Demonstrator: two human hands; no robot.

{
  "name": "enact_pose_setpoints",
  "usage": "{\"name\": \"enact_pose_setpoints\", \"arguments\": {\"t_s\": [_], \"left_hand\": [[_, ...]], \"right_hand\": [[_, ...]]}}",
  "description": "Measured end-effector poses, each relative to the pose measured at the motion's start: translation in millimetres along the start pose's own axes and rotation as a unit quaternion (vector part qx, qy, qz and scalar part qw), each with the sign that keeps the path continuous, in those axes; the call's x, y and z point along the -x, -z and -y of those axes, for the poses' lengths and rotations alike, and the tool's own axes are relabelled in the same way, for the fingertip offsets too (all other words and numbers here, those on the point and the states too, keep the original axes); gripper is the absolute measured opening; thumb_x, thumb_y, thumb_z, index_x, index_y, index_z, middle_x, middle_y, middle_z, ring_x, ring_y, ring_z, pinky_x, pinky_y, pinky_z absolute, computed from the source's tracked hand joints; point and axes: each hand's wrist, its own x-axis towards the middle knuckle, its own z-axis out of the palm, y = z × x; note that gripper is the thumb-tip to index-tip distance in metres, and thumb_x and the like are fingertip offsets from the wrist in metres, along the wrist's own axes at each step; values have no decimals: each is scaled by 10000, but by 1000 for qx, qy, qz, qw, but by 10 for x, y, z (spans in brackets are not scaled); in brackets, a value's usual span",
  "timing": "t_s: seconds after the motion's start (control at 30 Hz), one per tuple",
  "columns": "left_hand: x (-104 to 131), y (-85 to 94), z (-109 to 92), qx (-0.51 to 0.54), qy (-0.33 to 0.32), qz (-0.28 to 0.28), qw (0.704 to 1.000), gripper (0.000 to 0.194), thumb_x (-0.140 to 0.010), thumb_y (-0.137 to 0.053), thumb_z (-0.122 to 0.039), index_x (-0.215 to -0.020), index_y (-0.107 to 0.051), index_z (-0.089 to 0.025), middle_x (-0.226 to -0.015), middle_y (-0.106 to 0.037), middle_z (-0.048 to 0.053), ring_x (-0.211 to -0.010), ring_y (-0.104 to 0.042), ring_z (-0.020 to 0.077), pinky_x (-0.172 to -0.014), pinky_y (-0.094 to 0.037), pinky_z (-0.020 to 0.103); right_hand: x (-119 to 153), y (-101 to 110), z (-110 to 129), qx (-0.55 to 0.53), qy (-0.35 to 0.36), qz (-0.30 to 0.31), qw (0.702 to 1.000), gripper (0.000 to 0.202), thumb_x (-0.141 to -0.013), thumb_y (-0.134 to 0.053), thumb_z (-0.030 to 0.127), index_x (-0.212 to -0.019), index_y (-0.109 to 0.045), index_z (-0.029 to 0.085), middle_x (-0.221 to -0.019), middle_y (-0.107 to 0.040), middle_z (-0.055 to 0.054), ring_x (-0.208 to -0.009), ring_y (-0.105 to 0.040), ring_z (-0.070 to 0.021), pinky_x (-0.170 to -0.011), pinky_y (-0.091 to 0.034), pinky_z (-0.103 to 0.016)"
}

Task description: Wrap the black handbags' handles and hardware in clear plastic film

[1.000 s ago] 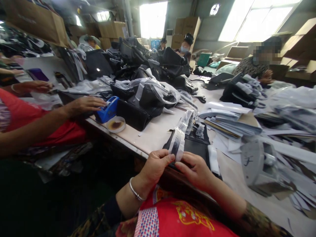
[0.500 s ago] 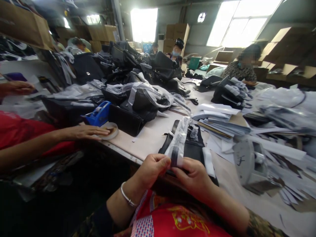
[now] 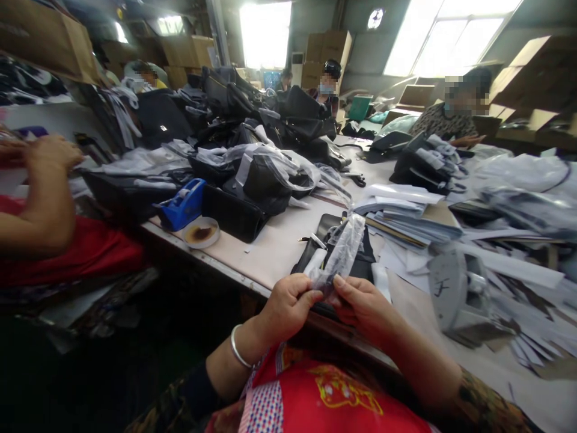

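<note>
At the left, a co-worker's bent arm (image 3: 54, 198) shows above red cloth. To its right, at the near table edge, stands a blue tape dispenser (image 3: 183, 205), with a round roll of tape (image 3: 201, 233) lying just beside it. Black bags (image 3: 252, 96) are heaped farther back. Near the middle, the left hand (image 3: 288, 305) pinches the near end of a clear plastic strip (image 3: 346, 243) between thumb and fingers; the right hand (image 3: 363, 307) grips the same end, just beside it. The strip slants up and away over a flat black bag (image 3: 311, 249) on the table, directly beyond the hands. Right of that lie stacked papers (image 3: 406, 213), then, nearer, a grey dispenser (image 3: 457, 294) with a dark mark. A person in a patterned top (image 3: 444, 123) sits at the far right.
</note>
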Motion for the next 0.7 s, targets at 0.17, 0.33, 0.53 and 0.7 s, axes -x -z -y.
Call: {"name": "enact_pose_setpoints", "arguments": {"t_s": [0.17,0.33,0.53,0.7], "left_hand": [[56,-121,54,-257,-135,28,957,247,-969,-467,-231,-815,-636,-140,-801,-623,100,-734,-531,200,-672,-423,335],[40,-87,-45,-134,-72,89,984,259,-982,-478,-269,-932,-686,-123,-907,-671,128,-839,-582,220,-767,-459,353],[-144,-79,-147,230,183,34,955,501,-819,-699,-612,-690,-651,-129,-540,-445,-46,-517,-357,82,-522,-312,240],[-229,-231,-212,278,205,-26,938,360,-708,-839,-438,-646,-664,-129,-563,-502,-40,-557,-406,82,-571,-363,231]], "right_hand": [[-13,-71,-19,-15,5,-57,998,514,-685,-814,628,-647,-591,166,-455,-343,89,-403,-224,-42,-396,-133,-218],[52,-93,16,46,101,-82,991,330,-759,-791,482,-715,-709,166,-569,-561,11,-557,-494,-130,-537,-393,-261],[61,-28,-79,458,344,-127,810,308,-953,-537,264,-690,-675,181,-664,-614,-43,-611,-515,-149,-600,-397,-284],[87,20,-199,616,405,-151,659,288,-954,-453,139,-797,-694,142,-703,-623,-80,-623,-499,-161,-601,-375,-296]]}}
